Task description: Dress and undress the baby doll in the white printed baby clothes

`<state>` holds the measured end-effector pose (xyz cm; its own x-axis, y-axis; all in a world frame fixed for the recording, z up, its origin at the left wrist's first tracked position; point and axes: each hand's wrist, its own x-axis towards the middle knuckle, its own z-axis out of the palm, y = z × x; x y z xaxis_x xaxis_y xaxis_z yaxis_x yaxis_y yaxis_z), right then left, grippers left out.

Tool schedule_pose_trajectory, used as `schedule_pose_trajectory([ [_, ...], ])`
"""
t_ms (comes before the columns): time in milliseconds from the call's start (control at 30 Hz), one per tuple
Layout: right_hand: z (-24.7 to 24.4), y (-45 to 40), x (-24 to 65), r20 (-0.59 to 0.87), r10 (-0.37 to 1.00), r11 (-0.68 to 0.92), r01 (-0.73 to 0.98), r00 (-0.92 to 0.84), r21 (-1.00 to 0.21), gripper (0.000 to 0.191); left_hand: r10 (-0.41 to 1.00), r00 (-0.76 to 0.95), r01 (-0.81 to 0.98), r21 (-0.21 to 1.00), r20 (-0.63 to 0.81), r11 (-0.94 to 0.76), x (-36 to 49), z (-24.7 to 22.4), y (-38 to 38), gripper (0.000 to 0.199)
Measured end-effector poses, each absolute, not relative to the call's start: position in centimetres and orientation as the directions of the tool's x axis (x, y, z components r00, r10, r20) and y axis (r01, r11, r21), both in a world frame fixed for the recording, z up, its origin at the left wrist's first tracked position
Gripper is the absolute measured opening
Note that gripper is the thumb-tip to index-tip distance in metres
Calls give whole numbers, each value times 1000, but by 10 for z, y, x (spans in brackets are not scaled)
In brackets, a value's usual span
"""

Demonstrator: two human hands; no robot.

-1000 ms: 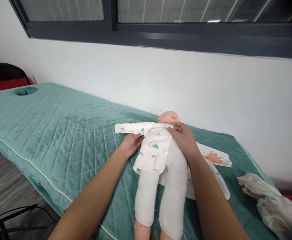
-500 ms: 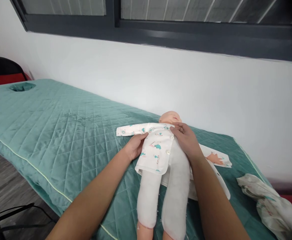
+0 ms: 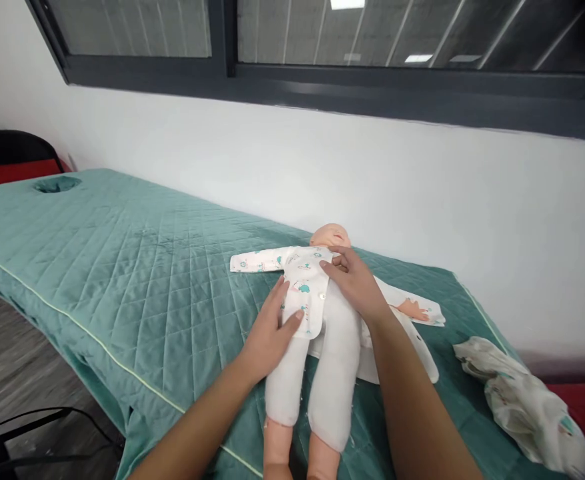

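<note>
A baby doll (image 3: 336,373) with a soft white body lies on its back, legs toward me. One half of a white printed baby shirt (image 3: 305,287) covers its chest, with one sleeve stretched out to the left. The other half lies spread under and to the right of the doll, its sleeve around the doll's hand (image 3: 413,309). My left hand (image 3: 272,333) rests against the shirt's left side, thumb spread from the fingers. Up near the neck, my right hand (image 3: 355,277) pinches the buttoned front edge of the shirt; its fingertips are partly hidden.
A green quilted bed cover (image 3: 172,300) lies beneath everything, with a round hole (image 3: 57,185) at the far left. Crumpled printed cloth (image 3: 527,407) lies at the right. Behind the bed stands a white wall (image 3: 422,187) under a dark window frame (image 3: 372,87).
My left hand has moved from the shirt's upper side down toward its hem, and its fingers have spread. My right hand stays at the front edge near the neck. The view has shifted slightly.
</note>
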<state>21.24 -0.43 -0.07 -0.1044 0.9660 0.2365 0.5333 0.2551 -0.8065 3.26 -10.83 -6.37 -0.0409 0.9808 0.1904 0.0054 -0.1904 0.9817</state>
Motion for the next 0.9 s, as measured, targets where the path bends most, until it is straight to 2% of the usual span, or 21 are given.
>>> schedule_pose_trajectory([
  [167,-1,-17,212,220,961,275,596,-165,-755,49,954,121,212,932,273,-293,32,-65,-143,58],
  [267,-7,-20,212,259,954,297,572,-150,-765,44,938,103,344,873,330,-345,35,-65,-146,53],
  [433,-15,-20,212,323,939,341,463,-122,-818,38,807,56,672,576,587,-466,43,-57,-137,25],
  [567,-16,-18,215,304,947,320,270,-100,-908,37,704,206,720,382,679,-579,47,-45,-135,22],
  [733,-19,-13,220,274,961,277,85,-44,-957,38,663,382,708,258,644,-658,55,-35,-130,26],
  [900,-22,-12,218,284,958,277,142,34,-950,32,711,460,743,208,533,-636,63,-29,-124,25],
])
